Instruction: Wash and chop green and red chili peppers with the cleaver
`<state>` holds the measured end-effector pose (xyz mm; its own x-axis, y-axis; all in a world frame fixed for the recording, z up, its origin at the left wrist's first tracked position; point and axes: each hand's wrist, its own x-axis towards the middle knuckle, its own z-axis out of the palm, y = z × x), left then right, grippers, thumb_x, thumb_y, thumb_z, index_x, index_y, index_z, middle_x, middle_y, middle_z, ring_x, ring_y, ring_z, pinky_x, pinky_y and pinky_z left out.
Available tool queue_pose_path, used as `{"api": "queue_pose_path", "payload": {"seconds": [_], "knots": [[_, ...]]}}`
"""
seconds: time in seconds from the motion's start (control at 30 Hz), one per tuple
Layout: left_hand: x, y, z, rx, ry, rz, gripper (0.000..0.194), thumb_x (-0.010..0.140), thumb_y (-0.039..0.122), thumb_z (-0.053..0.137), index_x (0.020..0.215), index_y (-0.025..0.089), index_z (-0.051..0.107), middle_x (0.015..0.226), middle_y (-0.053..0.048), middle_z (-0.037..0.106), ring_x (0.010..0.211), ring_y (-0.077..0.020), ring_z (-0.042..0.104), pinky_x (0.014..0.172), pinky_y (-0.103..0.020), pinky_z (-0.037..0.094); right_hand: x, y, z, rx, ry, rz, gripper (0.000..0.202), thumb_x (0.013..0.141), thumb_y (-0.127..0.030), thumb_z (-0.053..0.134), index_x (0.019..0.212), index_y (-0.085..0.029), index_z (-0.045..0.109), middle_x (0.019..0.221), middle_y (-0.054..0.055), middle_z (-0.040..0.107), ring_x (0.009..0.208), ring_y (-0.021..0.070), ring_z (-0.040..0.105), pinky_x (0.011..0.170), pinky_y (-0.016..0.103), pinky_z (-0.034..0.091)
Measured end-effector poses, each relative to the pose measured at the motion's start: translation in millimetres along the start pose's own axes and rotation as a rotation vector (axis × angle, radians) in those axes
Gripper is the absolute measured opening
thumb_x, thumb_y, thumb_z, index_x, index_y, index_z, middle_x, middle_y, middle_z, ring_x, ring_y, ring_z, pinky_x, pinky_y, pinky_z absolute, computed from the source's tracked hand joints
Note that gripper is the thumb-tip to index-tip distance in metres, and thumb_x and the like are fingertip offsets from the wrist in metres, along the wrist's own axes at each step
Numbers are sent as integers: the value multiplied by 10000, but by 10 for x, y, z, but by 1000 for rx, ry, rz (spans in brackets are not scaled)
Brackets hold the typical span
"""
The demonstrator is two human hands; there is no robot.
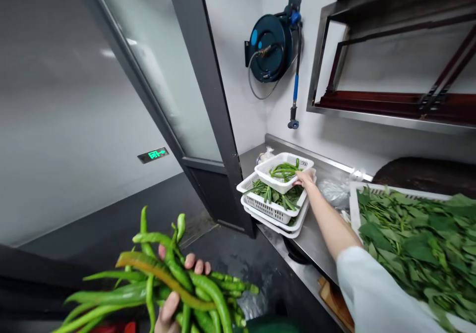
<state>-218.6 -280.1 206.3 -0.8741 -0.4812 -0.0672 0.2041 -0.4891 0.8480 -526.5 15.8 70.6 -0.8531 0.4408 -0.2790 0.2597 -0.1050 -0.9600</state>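
Observation:
A big bunch of long green peppers [213, 293], one of them turning reddish-brown, fills the lower left. My left hand [196, 263] is wrapped round the bunch, with only fingertips and thumb showing among the peppers. My right arm reaches forward to a small white plastic basket [284, 188], where my right hand [305, 179] grips the right rim. Inside that basket lie a few thin green peppers [284, 171]. It rests on a larger white basket [266, 206] of cut green stalks [273, 193], with more white trays stacked underneath.
The stack stands at the corner of a steel counter [316, 241]. On the right, a white crate [355, 206] is heaped with leafy greens [420, 239]. Clear plastic bags [334, 192] lie between. A dark door frame [219, 125] borders the counter, and a hose reel [269, 48] hangs above.

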Motion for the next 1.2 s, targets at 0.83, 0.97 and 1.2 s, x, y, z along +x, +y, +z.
{"api": "queue_pose_path", "payload": {"seconds": [0.83,0.97,1.2], "knots": [[-3915,-1763,668,699,-2375,-270,857,676,359,824,1433,194,458,1272,-132,495,1302,-338,444,1145,-495,295,-6956,1515,-2692,-39,1458,318,161,691,-365,538,734,-211,537,598,-9,597,534,153,530,506,244,374],[-5206,-1363,450,269,-2413,1,536,814,246,678,1331,218,537,1271,-106,486,1241,-267,471,1098,-436,360,-7821,1740,-3294,-85,1687,383,150,710,-357,550,748,-213,535,595,-26,581,518,141,508,505,242,352],[-7356,-996,-147,-365,-3140,81,202,850,71,492,808,164,666,831,-34,591,776,-152,566,715,-270,451,-9013,1853,-4354,-272,1905,495,170,709,-347,552,635,-232,451,503,-77,434,481,104,374,491,237,279]]}}
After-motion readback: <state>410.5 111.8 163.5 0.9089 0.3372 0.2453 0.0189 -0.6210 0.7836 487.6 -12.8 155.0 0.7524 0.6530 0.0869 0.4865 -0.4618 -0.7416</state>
